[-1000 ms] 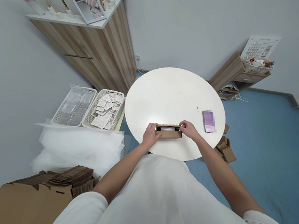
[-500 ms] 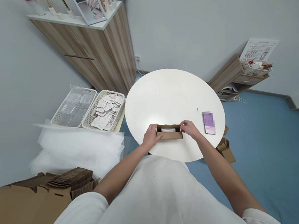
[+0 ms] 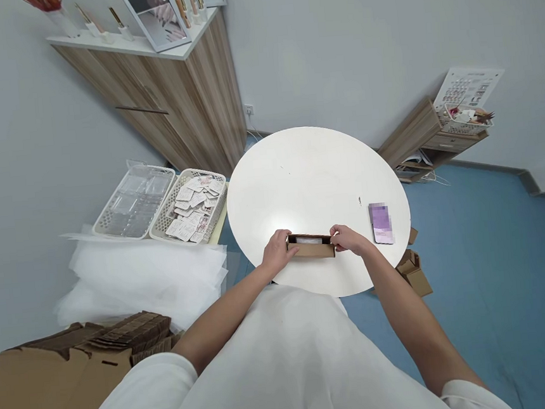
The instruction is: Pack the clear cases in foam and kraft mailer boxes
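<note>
— Hands first: what are they on?

— From the head view, my left hand (image 3: pixel 279 251) clasps the left end of a small brown cardboard box (image 3: pixel 311 246), thumb lying along its near wall, and my right hand (image 3: pixel 347 239) pinches the right end, fingers closed on the cardboard. Both are clamped on it, one at each end.

— Where does the box sit?

— On the round white desk (image 3: pixel 308 176), close to the near edge, just in front of my body. Its top is open, and something pale lies inside; I cannot tell what.

— Anything else on the desk?

— A purple phone (image 3: pixel 381 222), flat, near my right hand but apart from it.

— And around?

— To my left, two white baskets: one with clear plastic trays (image 3: pixel 133 197), one with paper cards (image 3: pixel 194 202). Below them, white foam sheets (image 3: pixel 140 273), then stacked flat cartons (image 3: pixel 76 361). More small boxes (image 3: pixel 414 271) lie on the blue floor, right of the desk.
</note>
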The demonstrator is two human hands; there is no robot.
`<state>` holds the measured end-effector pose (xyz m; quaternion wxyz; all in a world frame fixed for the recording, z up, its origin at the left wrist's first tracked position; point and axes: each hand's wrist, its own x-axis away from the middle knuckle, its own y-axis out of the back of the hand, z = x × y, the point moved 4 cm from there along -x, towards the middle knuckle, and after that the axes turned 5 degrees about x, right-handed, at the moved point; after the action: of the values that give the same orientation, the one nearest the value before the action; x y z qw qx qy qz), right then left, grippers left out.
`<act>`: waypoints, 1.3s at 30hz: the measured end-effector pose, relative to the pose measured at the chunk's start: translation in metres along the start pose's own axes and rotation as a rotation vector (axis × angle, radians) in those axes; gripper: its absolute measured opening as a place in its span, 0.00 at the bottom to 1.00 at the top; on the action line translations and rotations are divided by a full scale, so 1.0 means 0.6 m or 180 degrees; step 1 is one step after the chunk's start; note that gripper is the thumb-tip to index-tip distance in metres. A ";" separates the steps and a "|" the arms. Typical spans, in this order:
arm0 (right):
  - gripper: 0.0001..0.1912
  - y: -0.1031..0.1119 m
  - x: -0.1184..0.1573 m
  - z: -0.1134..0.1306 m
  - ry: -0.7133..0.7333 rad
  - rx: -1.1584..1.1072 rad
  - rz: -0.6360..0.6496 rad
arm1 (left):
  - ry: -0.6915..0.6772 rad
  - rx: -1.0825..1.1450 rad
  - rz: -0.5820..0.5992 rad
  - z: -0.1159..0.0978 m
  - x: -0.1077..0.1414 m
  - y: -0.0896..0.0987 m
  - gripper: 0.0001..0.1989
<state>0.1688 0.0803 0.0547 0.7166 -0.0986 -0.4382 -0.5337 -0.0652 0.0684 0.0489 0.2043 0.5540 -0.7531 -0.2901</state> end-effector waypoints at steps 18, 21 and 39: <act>0.16 -0.007 0.047 -0.002 -0.0251 -0.0130 0.0346 | -0.0160 0.0069 0.0011 -0.001 0.001 -0.008 0.17; 0.16 -0.010 0.051 -0.006 -0.0292 -0.0412 0.0443 | -0.0144 0.0072 0.0041 -0.004 0.002 -0.007 0.17; 0.16 -0.018 0.072 -0.046 0.1240 0.0497 -0.0836 | -0.0079 0.0320 -0.0094 -0.009 -0.019 -0.017 0.15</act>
<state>0.1762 0.0299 0.0665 0.7175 0.1195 -0.3408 -0.5957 -0.0509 0.0760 0.0461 0.1625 0.5709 -0.7610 -0.2618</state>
